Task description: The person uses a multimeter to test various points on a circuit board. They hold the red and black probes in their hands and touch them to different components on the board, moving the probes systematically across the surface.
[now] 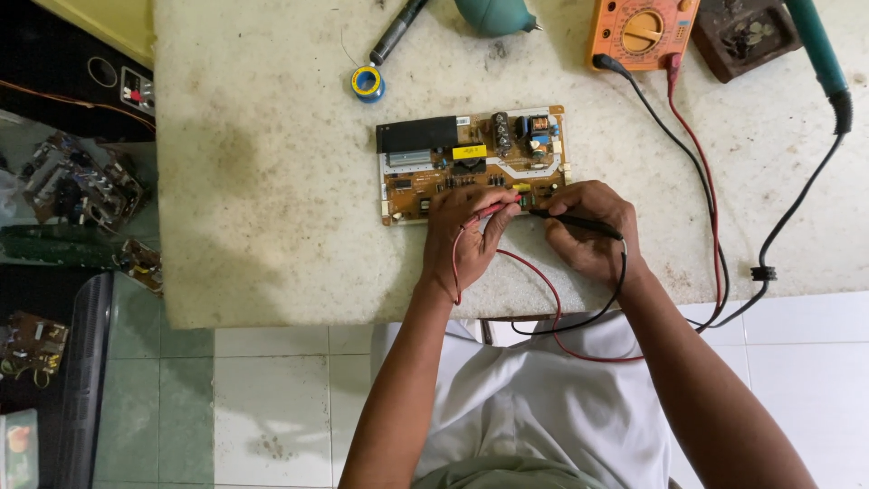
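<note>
Pale stone bench (272, 181) fills the upper frame, w/ a brown circuit board (472, 163) lying flat at centre. Orange multimeter (641, 32) sits at the top right edge, its red and black leads looping down off the bench front and back up to both hands. Left hand (460, 240) is closed in a pinch on the red probe (493, 208); right hand (588, 231) is curled around the black probe (575, 220). Both tips sit on the board's lower right edge, v. close together. Risk as I judge it: a slipping tip could bridge neighbouring pins, or a snagged lead could yank a probe off.
</note>
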